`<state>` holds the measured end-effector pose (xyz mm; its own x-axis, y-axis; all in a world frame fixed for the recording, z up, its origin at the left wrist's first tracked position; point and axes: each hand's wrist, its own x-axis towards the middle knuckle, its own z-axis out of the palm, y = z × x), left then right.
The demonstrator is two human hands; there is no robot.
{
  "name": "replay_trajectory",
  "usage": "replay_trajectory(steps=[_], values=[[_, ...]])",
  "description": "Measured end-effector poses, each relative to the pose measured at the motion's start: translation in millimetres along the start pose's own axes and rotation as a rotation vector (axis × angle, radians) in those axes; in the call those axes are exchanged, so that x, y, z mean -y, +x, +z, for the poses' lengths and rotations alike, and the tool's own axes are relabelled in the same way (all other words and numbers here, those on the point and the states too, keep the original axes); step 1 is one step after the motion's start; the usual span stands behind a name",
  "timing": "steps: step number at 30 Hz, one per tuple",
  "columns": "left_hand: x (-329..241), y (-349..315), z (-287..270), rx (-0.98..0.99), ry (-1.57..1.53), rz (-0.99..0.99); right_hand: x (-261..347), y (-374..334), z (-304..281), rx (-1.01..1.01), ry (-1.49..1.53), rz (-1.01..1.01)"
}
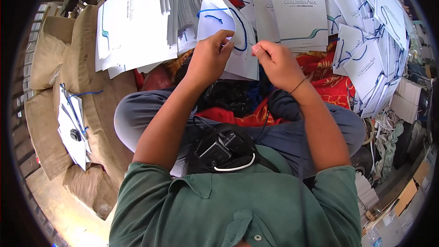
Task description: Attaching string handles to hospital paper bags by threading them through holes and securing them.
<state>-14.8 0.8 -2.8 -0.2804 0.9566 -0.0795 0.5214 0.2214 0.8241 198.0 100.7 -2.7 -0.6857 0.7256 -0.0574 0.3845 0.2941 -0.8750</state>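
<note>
In front of my lap a white paper bag point(235, 66) stands tilted, its mouth gaping. A blue cord handle point(245, 36) loops down over its side, and more blue cord crosses the top edge. My left hand point(209, 57) pinches the bag's near edge between thumb and fingers. Just right of the bag, my right hand point(280, 64) is closed, thumb against the curled fingers. Whatever lies in that pinch is too small to make out.
A tall stack of white bags point(137, 27) leans at the left, another pile point(299, 16) lies ahead. Corded bags point(370, 59) heap up at the right. Red patterned cloth point(336, 93) and black plastic point(224, 98) lie beneath. A brown cushioned sofa point(93, 87) borders the left.
</note>
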Motion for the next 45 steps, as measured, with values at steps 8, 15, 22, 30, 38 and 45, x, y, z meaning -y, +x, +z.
replay_trajectory(steps=[8,15,22,30,38,45], values=[[0,-4,4,0.001,0.022,0.052,-4,-4,29,-0.059,-0.145,-0.06],[-4,-4,6,0.003,0.053,0.055,-8,-3,31,-0.045,-0.167,-0.091],[-8,-4,9,0.012,0.069,0.066,-10,-3,37,-0.101,-0.139,-0.121],[-6,-5,14,-0.028,0.022,0.121,6,-9,45,-0.163,-0.332,-0.09],[-14,-11,20,-0.102,0.061,0.138,20,-11,40,-0.131,-0.384,0.014],[-12,-9,23,-0.065,0.033,0.15,7,-6,39,-0.147,-0.382,-0.036]])
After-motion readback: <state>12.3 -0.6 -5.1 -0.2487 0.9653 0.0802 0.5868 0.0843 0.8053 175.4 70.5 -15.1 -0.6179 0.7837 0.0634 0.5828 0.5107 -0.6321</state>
